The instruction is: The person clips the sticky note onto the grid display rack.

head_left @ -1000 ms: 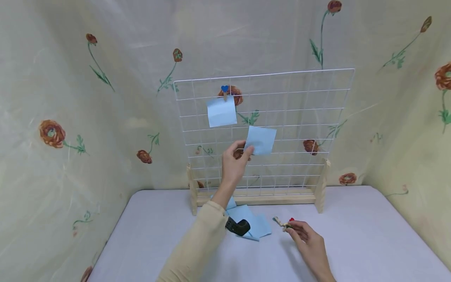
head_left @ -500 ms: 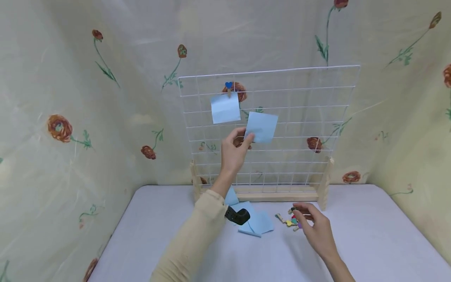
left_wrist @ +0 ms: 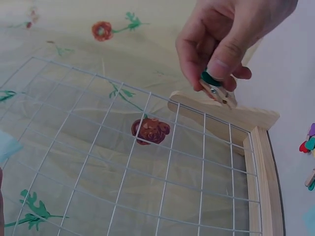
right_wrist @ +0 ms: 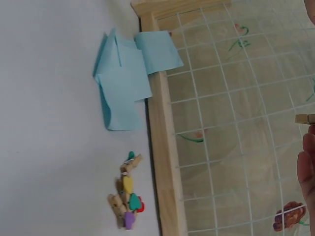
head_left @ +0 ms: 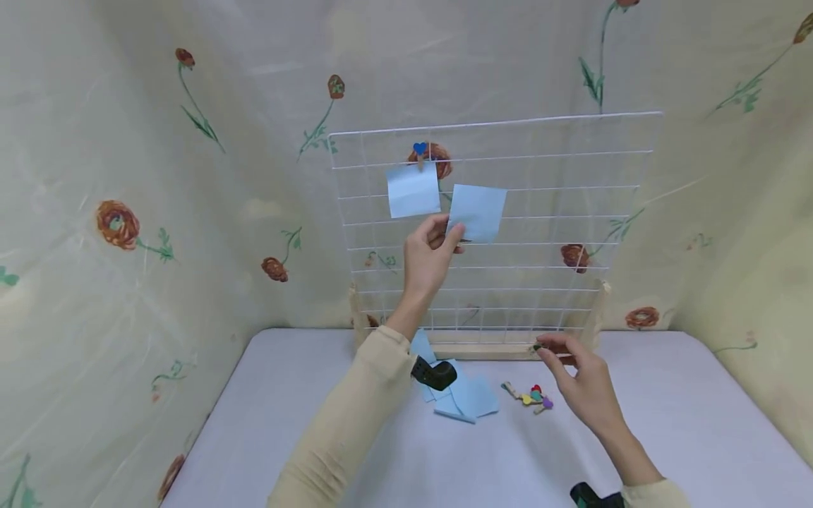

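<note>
My left hand point(head_left: 427, 264) pinches a light blue square of paper point(head_left: 480, 215) by its lower left corner, in front of the white wire grid point(head_left: 495, 123). Beside it, another blue sheet point(head_left: 413, 194) hangs from the grid under a clothespin with a blue heart point(head_left: 420, 149). My right hand point(head_left: 587, 388) is raised near the grid's lower right. Between thumb and fingers it holds a small wooden clothespin point(left_wrist: 224, 97) with a green heart, plain in the left wrist view. In the right wrist view only the wooden tip of that clothespin and some fingers show.
Several small clothespins with coloured hearts point(right_wrist: 128, 196) lie in a cluster on the white table point(head_left: 254, 437). Loose blue papers point(right_wrist: 123, 78) lie left of them, one leaning on the grid's wooden base point(right_wrist: 165, 147). Flowered fabric point(head_left: 254, 92) surrounds the table.
My left hand has lifted the blue paper higher, level with the hanging sheet. My right hand has picked a clothespin from the cluster and risen toward the grid.
</note>
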The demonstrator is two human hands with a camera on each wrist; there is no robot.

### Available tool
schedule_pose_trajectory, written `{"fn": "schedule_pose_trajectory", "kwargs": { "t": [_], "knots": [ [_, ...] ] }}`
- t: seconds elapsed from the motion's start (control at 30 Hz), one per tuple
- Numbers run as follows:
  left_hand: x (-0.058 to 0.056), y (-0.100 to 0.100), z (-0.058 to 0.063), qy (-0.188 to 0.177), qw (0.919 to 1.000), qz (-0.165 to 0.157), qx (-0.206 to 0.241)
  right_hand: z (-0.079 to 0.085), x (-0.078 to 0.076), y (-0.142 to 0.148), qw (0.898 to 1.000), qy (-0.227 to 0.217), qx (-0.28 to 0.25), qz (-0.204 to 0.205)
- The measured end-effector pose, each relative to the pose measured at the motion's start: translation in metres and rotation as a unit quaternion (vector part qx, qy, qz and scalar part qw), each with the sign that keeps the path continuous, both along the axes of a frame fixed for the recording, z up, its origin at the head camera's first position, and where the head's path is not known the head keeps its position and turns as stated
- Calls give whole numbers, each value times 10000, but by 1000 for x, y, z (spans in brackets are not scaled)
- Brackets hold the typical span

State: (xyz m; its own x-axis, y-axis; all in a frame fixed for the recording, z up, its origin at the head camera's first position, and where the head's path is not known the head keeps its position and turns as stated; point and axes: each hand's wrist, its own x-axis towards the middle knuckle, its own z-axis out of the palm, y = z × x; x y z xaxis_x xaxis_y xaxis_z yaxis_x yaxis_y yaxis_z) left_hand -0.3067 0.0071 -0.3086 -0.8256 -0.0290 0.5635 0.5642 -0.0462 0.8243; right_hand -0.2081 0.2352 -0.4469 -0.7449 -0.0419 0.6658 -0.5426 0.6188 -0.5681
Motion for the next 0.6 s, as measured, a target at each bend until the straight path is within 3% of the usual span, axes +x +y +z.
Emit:
{"fn": "schedule_pose_trajectory", "kwargs": {
  "t": [0.17,0.4,0.6],
  "knots": [
    [-1,-1,10,-166,9998,30,-135,13,-7,2,10000,-39,-11,11],
    [16,-4,36,-127,9998,39,-161,31,-13,6,9999,-100,23,34],
    [14,-3,36,-292,9995,27,-72,45,-18,8,9995,236,172,153]
  ]
}}
